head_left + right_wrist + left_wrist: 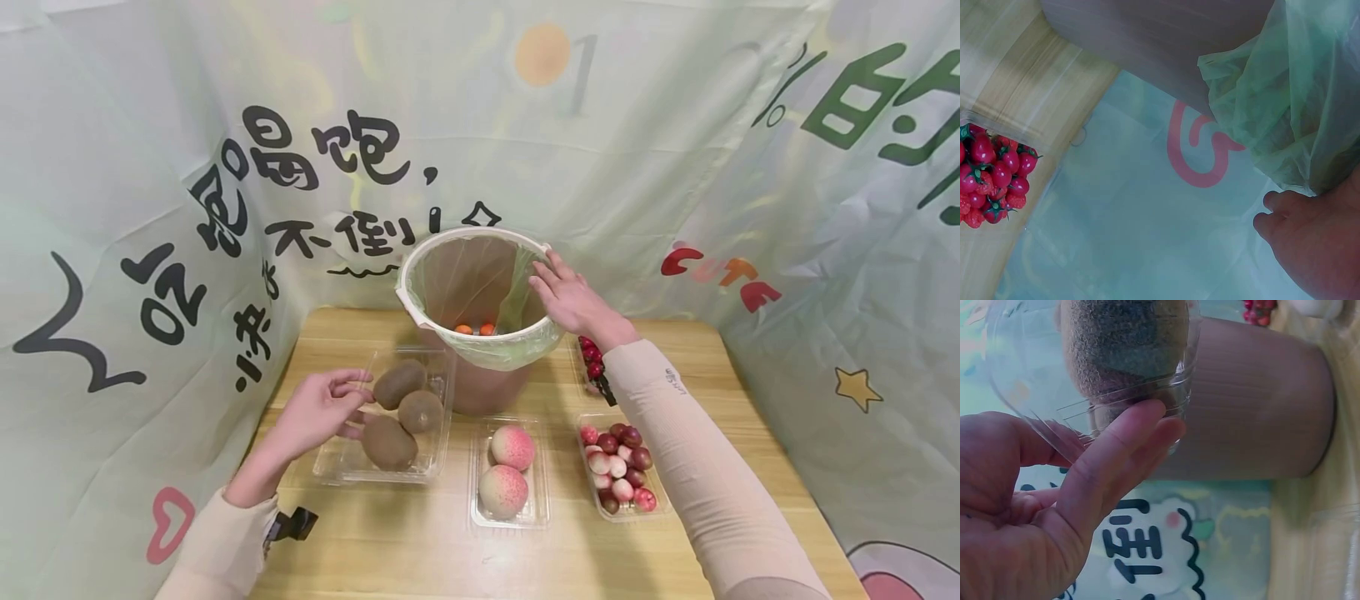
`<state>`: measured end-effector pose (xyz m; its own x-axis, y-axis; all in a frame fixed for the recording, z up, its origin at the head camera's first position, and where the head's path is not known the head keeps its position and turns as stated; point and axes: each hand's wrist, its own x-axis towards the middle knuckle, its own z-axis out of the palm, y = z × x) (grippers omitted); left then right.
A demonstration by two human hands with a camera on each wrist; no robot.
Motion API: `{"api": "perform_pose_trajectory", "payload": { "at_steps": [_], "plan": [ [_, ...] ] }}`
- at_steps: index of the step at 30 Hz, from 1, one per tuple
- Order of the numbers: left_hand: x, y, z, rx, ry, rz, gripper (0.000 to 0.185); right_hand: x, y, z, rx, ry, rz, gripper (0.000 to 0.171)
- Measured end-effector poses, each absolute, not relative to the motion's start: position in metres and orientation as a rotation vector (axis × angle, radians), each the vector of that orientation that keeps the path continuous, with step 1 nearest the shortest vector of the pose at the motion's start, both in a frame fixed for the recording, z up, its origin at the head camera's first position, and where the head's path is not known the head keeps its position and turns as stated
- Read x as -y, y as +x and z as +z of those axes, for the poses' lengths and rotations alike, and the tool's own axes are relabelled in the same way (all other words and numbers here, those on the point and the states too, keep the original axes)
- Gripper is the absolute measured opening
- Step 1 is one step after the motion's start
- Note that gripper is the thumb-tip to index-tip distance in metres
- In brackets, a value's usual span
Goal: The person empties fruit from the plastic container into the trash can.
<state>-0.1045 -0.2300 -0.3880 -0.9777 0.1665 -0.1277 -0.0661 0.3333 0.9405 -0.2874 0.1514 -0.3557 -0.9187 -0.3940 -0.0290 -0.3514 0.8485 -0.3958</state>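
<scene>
1. Clear kiwi tray [341, 467] lying flat on wooden table [420, 550], long axis running from near edge away toward the bin; sits left of the bin, front-left on the table.
2. Left hand [318, 410] at the tray's left rim, fingers loosely extended, fingertips [1147, 422] pressed against the clear plastic wall, thumb on the other side; light pinch on the rim, not a full wrap. Tray lies to the right of and just beyond the hand.
3. Three kiwis [408, 410] in the tray, grouped toward its far right half, each lying on its side; left wrist view shows one fuzzy kiwi right behind the plastic at the fingertips.
4. Brown bin [480, 379] upright, mouth tipped slightly toward camera, lined with green bag [517, 346] folded over white rim; two small orange-red fruits [476, 329] at the bottom.
5. Right hand [572, 296] resting on the bin's right rim, fingers straight and spread over the bag, clamped on nothing.
6. Middle tray [536, 508] holds two peaches [507, 471], one behind the other.
7. Right tray [660, 508] holds small red and pink fruits [621, 467].
8. Tray of red berries [991, 181] behind the right forearm, beside the bin.
</scene>
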Motion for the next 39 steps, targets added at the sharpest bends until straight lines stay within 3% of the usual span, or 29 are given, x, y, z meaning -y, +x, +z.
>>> {"api": "perform_pose_trajectory", "payload": {
  "at_steps": [19,39],
  "plan": [
    [0.229,-0.119,-0.330,-2.442,0.198,1.661,0.048,-0.153,-0.287,-0.356,-2.923,-0.583,-0.583,0.068],
    [0.201,-0.184,-0.299,-2.384,0.213,1.779,0.042,-0.151,-0.288,-0.356,-2.919,-0.579,-0.588,0.069]
  ]
}}
